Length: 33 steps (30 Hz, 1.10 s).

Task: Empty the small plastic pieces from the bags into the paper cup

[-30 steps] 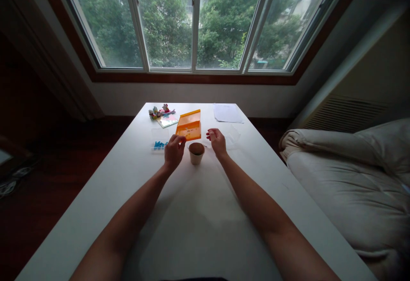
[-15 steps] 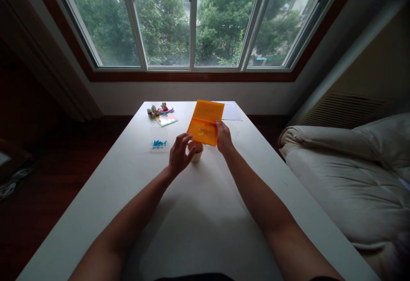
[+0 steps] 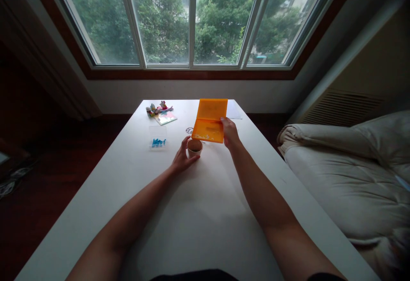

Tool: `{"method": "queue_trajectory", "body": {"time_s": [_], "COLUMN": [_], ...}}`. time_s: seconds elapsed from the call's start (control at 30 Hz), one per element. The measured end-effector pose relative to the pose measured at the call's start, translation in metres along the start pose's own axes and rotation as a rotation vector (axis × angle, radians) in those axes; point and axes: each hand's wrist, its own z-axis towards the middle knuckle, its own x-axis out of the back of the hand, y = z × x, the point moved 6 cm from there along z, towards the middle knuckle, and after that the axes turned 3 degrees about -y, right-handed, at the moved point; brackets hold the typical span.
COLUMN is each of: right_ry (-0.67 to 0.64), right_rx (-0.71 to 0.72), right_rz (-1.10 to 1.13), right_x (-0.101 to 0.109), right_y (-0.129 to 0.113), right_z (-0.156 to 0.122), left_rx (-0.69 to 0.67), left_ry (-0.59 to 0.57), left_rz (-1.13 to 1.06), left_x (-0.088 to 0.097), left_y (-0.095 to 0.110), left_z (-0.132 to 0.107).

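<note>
My right hand [image 3: 230,133] grips the right edge of an open orange plastic case [image 3: 209,121], lid raised toward the window, and holds it in the air just above and behind a small paper cup [image 3: 194,147]. Small pale bits lie in the case's lower half. My left hand [image 3: 183,158] is wrapped round the left side of the cup, which stands on the white table [image 3: 192,212] and looks dark inside.
A clear box with blue pieces [image 3: 158,141] lies left of the cup. Small colourful toys and a card [image 3: 161,112] sit at the far left, a sheet of paper [image 3: 233,110] at the far right. A bed with a pale quilt [image 3: 346,174] runs alongside the table's right edge.
The orange case passed from my left hand to my right and was lifted off the table over the cup. My left hand dropped down and closed round the cup.
</note>
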Motion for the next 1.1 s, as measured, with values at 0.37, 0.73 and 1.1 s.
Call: {"method": "queue_trajectory", "body": {"time_s": [0.37,0.73,1.1], "right_ry": [0.008,-0.034,-0.170], "right_rx": [-0.088,-0.060,0.138], "right_rz": [-0.073,-0.122,-0.456], "right_x": [0.031,0.027,-0.003], "right_y": [-0.023,-0.038,-0.052], "right_z": [0.008,0.000,-0.021], "left_rx": [0.059,-0.080,-0.047], "left_ry": [-0.049,0.023,-0.011], "left_rz": [-0.177,0.196,0.164], "left_x": [-0.009,0.002,-0.001], "left_y": [-0.003,0.014,0.011], "left_z": [-0.001,-0.006,-0.005]}}
